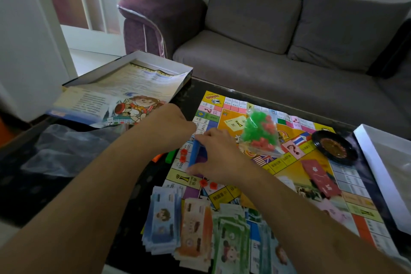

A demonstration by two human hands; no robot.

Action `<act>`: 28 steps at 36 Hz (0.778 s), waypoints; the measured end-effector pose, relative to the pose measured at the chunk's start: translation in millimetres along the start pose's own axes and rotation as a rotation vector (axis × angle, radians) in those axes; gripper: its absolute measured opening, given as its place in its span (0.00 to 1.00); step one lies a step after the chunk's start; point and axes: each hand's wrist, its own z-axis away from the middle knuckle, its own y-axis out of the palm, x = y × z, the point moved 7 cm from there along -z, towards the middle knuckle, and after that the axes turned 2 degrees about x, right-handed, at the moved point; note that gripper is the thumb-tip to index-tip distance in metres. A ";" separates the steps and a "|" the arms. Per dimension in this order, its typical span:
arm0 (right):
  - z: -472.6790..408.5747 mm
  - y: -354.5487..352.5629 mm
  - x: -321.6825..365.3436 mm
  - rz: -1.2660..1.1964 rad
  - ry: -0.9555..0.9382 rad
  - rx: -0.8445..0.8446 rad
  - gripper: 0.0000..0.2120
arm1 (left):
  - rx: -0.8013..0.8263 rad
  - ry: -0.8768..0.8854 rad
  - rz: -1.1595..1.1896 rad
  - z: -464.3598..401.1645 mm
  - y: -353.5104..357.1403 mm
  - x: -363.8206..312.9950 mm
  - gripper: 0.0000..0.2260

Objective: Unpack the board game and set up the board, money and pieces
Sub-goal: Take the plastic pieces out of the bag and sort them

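Near the left edge of the unfolded game board (295, 163), right hand (219, 155) fingers pinching a blue piece (195, 151) to stand it up; left hand (172, 123) curled, grasp unclear. Banknotes (191, 227) stacked near, within reach.

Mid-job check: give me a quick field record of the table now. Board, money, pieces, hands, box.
board: game board unfolded flat on the dark table
money: play money in stacks at the board's near edge
pieces: bag of green and red pieces unopened on the board; loose red pieces by the hands
right hand: holds a blue piece
left hand: fingers hidden
box: box lid far left, holding a printed sheet
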 end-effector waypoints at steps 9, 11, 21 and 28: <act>14.2 -10.8 3.6 -0.115 -0.061 -0.166 0.27 | -0.032 0.027 -0.101 -2.9 -1.0 11.2 0.10; 12.3 -11.8 15.8 -0.104 -0.102 -0.216 0.23 | -0.067 0.025 -0.086 -0.8 -6.4 13.2 0.10; -2.0 -1.5 36.4 0.044 -0.052 -0.206 0.11 | -0.112 0.048 -0.008 7.7 -14.5 6.6 0.11; -5.2 -0.2 39.0 0.032 -0.055 -0.232 0.07 | -0.107 0.063 0.035 10.7 -16.4 -3.1 0.09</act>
